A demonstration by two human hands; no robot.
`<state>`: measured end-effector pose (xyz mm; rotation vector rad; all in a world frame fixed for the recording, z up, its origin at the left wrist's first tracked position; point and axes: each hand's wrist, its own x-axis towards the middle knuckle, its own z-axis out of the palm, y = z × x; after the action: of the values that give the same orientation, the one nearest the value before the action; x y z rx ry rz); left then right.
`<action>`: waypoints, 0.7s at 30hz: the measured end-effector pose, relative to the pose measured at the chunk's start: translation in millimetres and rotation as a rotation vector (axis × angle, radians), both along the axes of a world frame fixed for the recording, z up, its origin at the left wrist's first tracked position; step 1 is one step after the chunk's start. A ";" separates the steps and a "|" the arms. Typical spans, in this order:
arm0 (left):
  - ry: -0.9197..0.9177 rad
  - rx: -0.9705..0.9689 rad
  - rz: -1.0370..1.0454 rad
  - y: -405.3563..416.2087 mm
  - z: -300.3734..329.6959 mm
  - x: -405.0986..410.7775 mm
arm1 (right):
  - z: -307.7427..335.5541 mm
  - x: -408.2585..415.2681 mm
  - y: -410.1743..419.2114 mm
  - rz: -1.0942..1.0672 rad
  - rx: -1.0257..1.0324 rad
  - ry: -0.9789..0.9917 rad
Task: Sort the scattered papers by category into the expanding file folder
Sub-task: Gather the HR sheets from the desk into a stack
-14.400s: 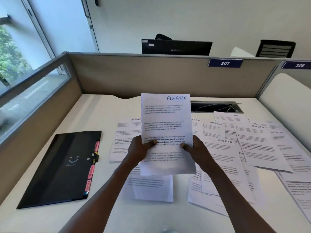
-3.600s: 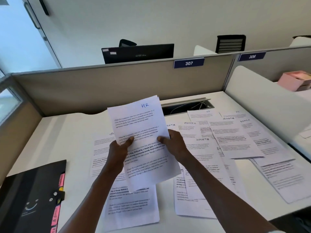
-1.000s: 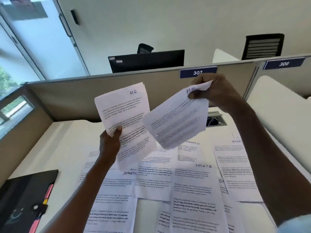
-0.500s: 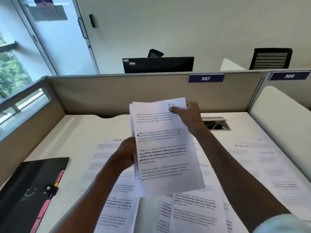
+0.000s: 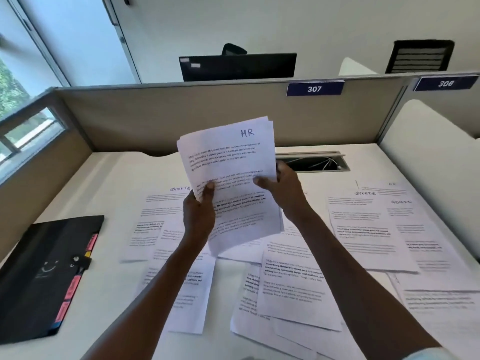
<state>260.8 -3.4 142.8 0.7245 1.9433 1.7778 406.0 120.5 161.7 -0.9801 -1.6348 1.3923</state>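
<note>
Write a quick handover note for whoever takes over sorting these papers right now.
Left hand and right hand together hold a small HR stack above the desk.
Expanding file folder lies shut at the left, nothing filed that I can see.
Loose papers, some marked SPORTS, ADMIN and HR, cover the desk.
Left: gather remaining HR sheets, file the stack, then sort the rest.

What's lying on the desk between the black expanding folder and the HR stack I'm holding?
In the head view, loose printed sheets, one headed SPORTS, lie between the folder and the HR stack.

Beige partition [image 5: 207,113], window [image 5: 31,126] at left, white wall [image 5: 285,22]
</note>
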 end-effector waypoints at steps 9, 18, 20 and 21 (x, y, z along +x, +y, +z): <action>-0.045 -0.033 -0.190 -17.9 -27.7 6.3 | -42.5 20.7 -25.0 -0.032 0.009 0.009; 0.066 -0.133 0.038 -27.8 -39.4 -16.7 | -97.7 41.9 -47.4 -0.114 0.087 -0.454; 0.144 -0.172 0.089 -31.2 -38.1 -27.3 | -116.0 47.8 -67.2 0.003 0.116 -0.592; 0.171 -0.184 0.107 -33.3 -37.5 -33.0 | -123.8 48.1 -78.6 0.057 0.119 -0.659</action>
<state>227.8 -36.6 105.2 0.7419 2.2629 1.6135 454.0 41.8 37.8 -1.4243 -2.2016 1.0402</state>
